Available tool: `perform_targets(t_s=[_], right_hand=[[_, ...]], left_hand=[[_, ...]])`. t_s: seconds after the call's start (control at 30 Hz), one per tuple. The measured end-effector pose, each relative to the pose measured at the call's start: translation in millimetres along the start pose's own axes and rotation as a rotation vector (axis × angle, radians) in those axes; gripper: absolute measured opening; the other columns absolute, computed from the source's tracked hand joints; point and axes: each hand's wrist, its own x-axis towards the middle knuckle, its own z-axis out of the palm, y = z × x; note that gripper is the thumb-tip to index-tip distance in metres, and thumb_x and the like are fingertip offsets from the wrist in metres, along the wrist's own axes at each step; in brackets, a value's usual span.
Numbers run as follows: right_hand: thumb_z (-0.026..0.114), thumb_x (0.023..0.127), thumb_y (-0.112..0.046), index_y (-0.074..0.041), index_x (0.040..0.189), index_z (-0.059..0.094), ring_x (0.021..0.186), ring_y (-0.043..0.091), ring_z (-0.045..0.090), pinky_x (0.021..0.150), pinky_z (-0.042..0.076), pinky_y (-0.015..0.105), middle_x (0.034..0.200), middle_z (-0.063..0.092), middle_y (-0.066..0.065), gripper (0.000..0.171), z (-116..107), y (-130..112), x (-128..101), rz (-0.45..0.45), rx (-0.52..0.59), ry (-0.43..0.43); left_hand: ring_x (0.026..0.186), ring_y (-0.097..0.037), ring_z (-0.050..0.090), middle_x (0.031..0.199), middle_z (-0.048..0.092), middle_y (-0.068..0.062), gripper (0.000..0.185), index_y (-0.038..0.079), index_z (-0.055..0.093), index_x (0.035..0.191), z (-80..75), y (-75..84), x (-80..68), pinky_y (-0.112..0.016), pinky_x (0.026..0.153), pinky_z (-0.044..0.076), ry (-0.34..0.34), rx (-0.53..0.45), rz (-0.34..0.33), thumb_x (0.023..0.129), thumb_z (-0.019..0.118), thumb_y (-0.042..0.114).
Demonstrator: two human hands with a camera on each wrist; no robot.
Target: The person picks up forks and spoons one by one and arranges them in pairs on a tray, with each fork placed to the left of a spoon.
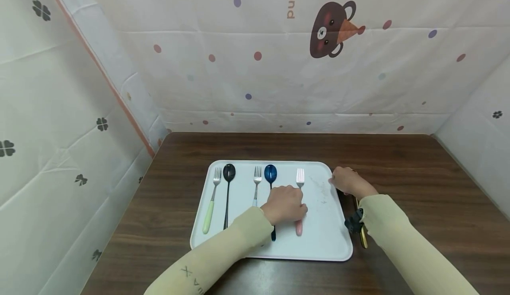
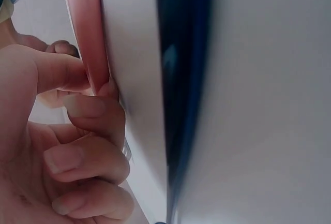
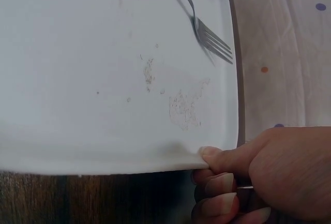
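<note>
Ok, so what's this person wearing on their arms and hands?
Both arms are in pale yellow-green long sleeves reaching the wrists. The left sleeve has small dark letters printed near the forearm. A black device is strapped at the right wrist. The left hand and right hand are bare, with no gloves; no rings show.

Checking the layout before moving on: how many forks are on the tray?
3. Green-handled fork at the tray's left, a second fork mid-tray, and the pink-handled fork under the left hand.

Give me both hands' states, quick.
Left hand: fingers pinching the pink fork's handle on the tray.
Right hand: thumb on the tray's right edge, fingers curled beside it.
</note>
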Motion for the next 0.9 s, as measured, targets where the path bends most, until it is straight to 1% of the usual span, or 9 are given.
perform_targets(t_s=[0.3, 0.43, 0.53, 0.63, 0.73, 0.9], right_hand=[[0.048, 0.099, -0.013, 0.010, 0.115, 0.061, 0.063, 0.019, 0.055, 0.056, 0.045, 0.027, 0.078, 0.060, 0.010, 0.031, 2, 0, 2, 0.011, -0.003, -0.001], [0.048, 0.099, -0.013, 0.010, 0.113, 0.062, 0.064, 0.019, 0.055, 0.057, 0.045, 0.028, 0.077, 0.059, 0.010, 0.030, 2, 1, 3, 0.011, 0.000, -0.002], [0.048, 0.099, -0.013, 0.009, 0.112, 0.062, 0.063, 0.019, 0.055, 0.057, 0.045, 0.028, 0.077, 0.058, 0.010, 0.029, 2, 1, 3, 0.009, 0.000, -0.001], [0.048, 0.099, -0.014, 0.008, 0.111, 0.063, 0.061, 0.019, 0.054, 0.056, 0.044, 0.028, 0.074, 0.057, 0.010, 0.029, 2, 1, 3, 0.004, -0.003, -0.001], [0.048, 0.099, -0.014, 0.008, 0.110, 0.063, 0.061, 0.018, 0.054, 0.056, 0.044, 0.028, 0.074, 0.057, 0.009, 0.029, 2, 2, 4, 0.001, -0.006, 0.003], [0.048, 0.099, -0.014, 0.009, 0.111, 0.063, 0.062, 0.018, 0.055, 0.056, 0.044, 0.027, 0.076, 0.058, 0.010, 0.029, 2, 2, 4, 0.001, -0.004, 0.003]], left_hand=[[0.049, -0.014, 0.048, 0.052, 0.050, 0.001, 0.036, 0.017, 0.058, 0.063, 1.7, 7.6, 3.2, -0.026, 0.045, 0.034, -0.007, 0.006, -0.011, 0.093, 0.057, 0.037], [0.050, -0.014, 0.049, 0.053, 0.052, 0.001, 0.036, 0.017, 0.060, 0.065, 2.0, 9.0, 5.3, -0.027, 0.046, 0.035, 0.000, 0.033, -0.020, 0.093, 0.057, 0.039], [0.051, -0.013, 0.049, 0.053, 0.052, 0.001, 0.039, 0.017, 0.060, 0.065, 1.5, 8.7, 5.8, -0.027, 0.046, 0.035, 0.007, 0.060, -0.029, 0.094, 0.055, 0.044], [0.050, -0.013, 0.048, 0.053, 0.050, 0.001, 0.044, 0.018, 0.058, 0.063, -1.5, 7.7, 4.2, -0.026, 0.045, 0.035, 0.014, 0.070, -0.034, 0.095, 0.052, 0.048], [0.048, -0.013, 0.047, 0.051, 0.048, 0.001, 0.048, 0.018, 0.058, 0.060, -6.5, 6.1, 2.2, -0.025, 0.044, 0.033, 0.033, 0.076, -0.025, 0.096, 0.050, 0.049], [0.045, -0.013, 0.046, 0.050, 0.046, 0.001, 0.045, 0.018, 0.059, 0.062, -13.9, 0.4, -1.0, -0.024, 0.042, 0.032, 0.063, 0.064, -0.008, 0.096, 0.051, 0.048]])
